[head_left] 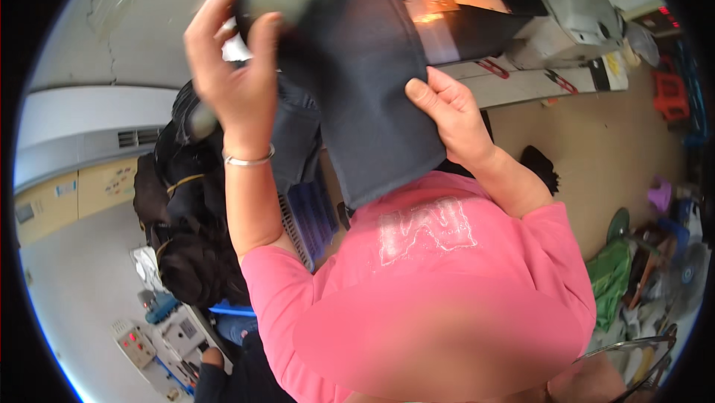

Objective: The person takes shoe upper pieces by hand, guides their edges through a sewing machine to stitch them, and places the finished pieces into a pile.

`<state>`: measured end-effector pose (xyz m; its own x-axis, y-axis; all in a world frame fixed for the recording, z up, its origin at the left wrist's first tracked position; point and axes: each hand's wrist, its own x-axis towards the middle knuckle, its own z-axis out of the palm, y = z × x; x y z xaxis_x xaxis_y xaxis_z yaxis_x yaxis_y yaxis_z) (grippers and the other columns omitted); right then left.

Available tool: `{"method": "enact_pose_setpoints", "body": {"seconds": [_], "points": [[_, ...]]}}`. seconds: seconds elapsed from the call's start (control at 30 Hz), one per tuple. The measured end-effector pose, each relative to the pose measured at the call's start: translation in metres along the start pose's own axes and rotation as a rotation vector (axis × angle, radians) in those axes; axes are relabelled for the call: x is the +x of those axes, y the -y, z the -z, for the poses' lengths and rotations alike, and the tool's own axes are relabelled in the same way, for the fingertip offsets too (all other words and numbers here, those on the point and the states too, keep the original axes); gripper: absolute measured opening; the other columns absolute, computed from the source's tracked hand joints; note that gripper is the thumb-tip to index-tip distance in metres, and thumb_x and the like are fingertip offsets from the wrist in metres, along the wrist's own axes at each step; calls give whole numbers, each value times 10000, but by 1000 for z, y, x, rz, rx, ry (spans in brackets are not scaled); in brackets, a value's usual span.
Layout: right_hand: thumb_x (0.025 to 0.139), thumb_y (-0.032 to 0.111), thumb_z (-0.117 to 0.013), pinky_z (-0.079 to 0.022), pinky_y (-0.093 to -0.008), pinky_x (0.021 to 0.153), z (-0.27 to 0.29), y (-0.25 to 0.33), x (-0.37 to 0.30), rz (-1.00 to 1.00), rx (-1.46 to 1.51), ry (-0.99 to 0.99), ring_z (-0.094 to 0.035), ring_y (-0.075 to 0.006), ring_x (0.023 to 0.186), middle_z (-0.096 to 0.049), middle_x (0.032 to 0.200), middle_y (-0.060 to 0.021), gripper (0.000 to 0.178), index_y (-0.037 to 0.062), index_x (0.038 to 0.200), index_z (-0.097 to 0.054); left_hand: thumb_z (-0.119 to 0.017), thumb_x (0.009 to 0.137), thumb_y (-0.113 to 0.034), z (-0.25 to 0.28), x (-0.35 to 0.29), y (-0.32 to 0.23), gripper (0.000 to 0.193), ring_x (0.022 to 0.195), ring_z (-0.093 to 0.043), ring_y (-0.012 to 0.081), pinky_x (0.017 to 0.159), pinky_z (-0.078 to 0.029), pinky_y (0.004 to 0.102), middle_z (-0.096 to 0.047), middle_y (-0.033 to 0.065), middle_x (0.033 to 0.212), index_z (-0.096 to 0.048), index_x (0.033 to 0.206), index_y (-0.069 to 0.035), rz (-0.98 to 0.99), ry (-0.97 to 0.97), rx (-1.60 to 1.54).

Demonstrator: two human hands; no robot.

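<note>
A dark grey-black cloth (372, 120), with a straight hemmed lower edge, hangs in front of my pink shirt. Its upper part is blurred, and I cannot tell which garment it belongs to. My right hand (453, 116) pinches its right edge, thumb on top and fingers behind. At the cloth's upper left corner is my left hand (237, 68), thumb and fingers spread apart, with a metal bangle (252, 160) at the wrist. The left thumb overlaps the cloth, and the fingertips lie beside its edge.
A white sewing machine (577, 19) stands on a table at the upper right, with red-handled thread snips (491, 68) near its front edge. Dark garments (190, 265) are heaped at left by a blue plastic basket (311, 209). Another person's dark sleeve (242, 377) shows at lower left.
</note>
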<state>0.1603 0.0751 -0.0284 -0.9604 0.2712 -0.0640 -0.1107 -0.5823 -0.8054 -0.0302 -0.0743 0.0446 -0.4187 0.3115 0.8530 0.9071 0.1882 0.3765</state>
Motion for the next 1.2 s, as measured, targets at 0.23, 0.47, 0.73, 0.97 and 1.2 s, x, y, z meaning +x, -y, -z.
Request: {"method": "enact_pose_setpoints", "body": {"seconds": [0.23,0.47,0.73,0.97,1.2], "points": [[1068,227,-569,-555,-241,811,23,-1,-13,-103,180,-107,-675,-72,922,-719,1074,-28,265,18,1209,-648,-707,908,-146,-71,-29,-25,267,1217,-622,290,1039,-475,404,-694,105,1259,-711,1169,-88,-185,598,93],[1065,249,-578,-502,-227,895,37,-2,-20,-151,166,-107,-624,-37,984,-696,1100,16,267,39,1213,-649,-658,963,-208,-83,-14,-33,330,1266,-599,295,1094,-431,442,-670,105,1323,-669,1276,-106,-208,778,148],[1060,242,-592,-468,-217,910,39,-2,-20,-162,249,-128,-585,-16,985,-667,1073,53,232,56,1182,-658,-671,941,-256,-90,-3,-32,350,1217,-634,254,1088,-434,446,-688,86,1289,-682,1265,-126,-272,823,192],[1063,214,-588,-463,-210,916,40,-5,-27,-191,289,-135,-578,-12,987,-665,1081,49,231,48,1211,-651,-693,921,-234,-87,-4,-34,375,1231,-621,254,1083,-431,451,-677,78,1303,-668,1280,-127,-296,841,206],[1073,190,-565,-471,-212,911,30,1,-28,-183,320,-108,-592,-15,995,-676,1090,43,225,46,1223,-652,-668,939,-180,-82,4,-35,380,1280,-575,299,1101,-408,433,-621,114,1386,-641,1310,-100,-231,936,100]]}}
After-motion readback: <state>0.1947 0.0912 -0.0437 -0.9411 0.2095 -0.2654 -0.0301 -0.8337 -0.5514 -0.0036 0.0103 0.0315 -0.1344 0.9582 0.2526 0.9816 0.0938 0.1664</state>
